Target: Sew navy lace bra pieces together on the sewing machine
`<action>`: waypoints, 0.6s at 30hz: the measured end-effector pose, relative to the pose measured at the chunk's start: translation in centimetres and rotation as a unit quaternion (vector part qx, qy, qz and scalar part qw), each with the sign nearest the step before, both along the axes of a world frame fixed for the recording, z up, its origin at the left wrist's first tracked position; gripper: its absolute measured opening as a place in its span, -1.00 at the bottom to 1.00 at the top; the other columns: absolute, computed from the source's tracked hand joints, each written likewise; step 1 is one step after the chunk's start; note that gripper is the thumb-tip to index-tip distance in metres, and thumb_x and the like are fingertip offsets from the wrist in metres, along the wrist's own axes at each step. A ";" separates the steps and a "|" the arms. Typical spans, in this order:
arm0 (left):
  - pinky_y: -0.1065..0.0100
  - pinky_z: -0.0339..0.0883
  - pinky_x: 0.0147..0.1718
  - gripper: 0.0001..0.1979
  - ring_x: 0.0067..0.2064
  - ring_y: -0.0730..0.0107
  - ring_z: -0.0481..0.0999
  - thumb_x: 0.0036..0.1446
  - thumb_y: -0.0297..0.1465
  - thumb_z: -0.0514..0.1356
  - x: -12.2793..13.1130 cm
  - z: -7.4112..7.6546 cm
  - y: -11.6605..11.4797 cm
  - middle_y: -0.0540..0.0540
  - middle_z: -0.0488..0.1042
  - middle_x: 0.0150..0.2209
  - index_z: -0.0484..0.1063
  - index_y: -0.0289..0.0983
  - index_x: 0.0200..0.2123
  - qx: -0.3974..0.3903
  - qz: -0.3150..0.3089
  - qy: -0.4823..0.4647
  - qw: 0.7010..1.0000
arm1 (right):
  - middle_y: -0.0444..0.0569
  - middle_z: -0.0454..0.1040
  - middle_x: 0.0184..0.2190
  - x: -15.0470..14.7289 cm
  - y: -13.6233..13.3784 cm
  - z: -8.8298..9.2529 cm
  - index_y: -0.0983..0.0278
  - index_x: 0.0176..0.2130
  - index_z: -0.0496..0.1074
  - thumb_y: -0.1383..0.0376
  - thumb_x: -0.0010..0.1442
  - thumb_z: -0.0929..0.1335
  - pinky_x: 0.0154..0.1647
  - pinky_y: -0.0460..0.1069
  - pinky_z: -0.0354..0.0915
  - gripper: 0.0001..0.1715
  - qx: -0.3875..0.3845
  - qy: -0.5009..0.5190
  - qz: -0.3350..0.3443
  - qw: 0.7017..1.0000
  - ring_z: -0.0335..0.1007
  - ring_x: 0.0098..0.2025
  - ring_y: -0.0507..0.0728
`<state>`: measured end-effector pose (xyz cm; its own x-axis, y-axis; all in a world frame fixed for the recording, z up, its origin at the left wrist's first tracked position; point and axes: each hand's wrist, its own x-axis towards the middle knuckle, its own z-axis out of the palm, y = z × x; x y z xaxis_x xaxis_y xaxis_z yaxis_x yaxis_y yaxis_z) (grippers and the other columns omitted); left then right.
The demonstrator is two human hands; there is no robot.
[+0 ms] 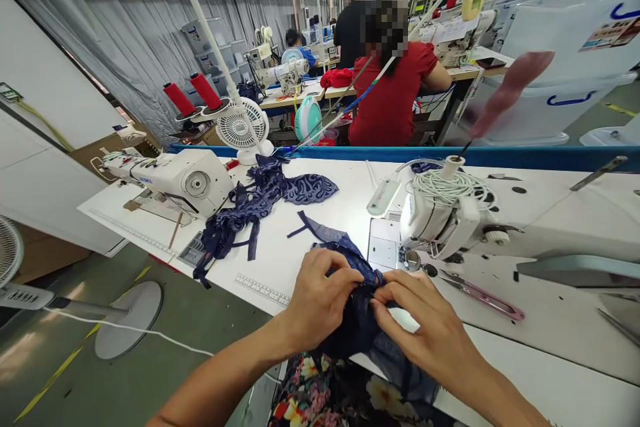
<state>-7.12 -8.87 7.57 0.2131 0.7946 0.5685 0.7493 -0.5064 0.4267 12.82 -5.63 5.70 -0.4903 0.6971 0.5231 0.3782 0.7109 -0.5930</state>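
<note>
My left hand (317,297) and my right hand (425,327) both pinch a piece of dark blue lace fabric (357,330) at the near edge of the white sewing table (300,240). The fingertips of the two hands almost meet over the cloth. Part of the fabric hangs down over my flowered lap. A white sewing machine (450,213) stands just beyond my right hand, its needle area close to the fabric's far end.
A pile of dark blue lace pieces (260,203) lies to the left, beside another sewing machine (170,177). Pink-handled scissors (480,293) rest right of the machine. A small white fan (243,127) and red thread cones (193,97) stand behind. A person in red (393,97) sits at the station ahead.
</note>
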 end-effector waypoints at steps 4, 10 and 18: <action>0.14 0.26 0.14 -0.79 -0.28 0.44 0.49 0.29 -0.55 0.00 0.3 -0.1 0.0 -0.01 0.51 -0.34 0.40 -0.22 -0.22 -0.063 -0.029 -0.026 0.997 | -0.04 0.49 -0.33 0.2 0.3 0.1 0.16 -0.26 0.40 0.06 0.27 0.32 -0.24 0.01 0.35 -0.77 -0.214 0.071 -0.007 0.974 0.41 -0.26 0.12; 0.07 0.13 0.19 -0.74 -0.33 0.43 0.48 0.24 -0.59 -0.02 0.8 0.2 0.0 0.03 0.53 -0.40 0.41 -0.20 -0.24 -0.019 -0.012 0.046 0.999 | 0.00 0.53 -0.32 0.4 1.1 0.0 0.22 -0.12 0.47 -0.10 0.05 0.44 -0.27 0.01 0.39 -0.45 -0.420 0.155 -0.028 0.894 0.45 -0.26 0.15; 0.04 0.01 0.25 -0.82 -0.32 0.44 0.48 0.30 -0.51 0.05 1.0 0.4 0.2 0.05 0.57 -0.36 0.43 -0.20 -0.18 -0.029 -0.015 0.052 0.998 | -0.09 0.44 -0.42 0.3 0.8 0.1 0.21 -0.34 0.49 0.04 0.12 0.42 -0.32 -0.03 0.30 -0.71 -0.332 0.142 -0.025 0.932 0.33 -0.36 0.07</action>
<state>-6.16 -8.68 7.93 0.2922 0.8176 0.4962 0.7763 -0.5058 0.3762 13.08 -4.79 5.77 -0.3557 0.9318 0.0720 0.1613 0.1371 -0.9773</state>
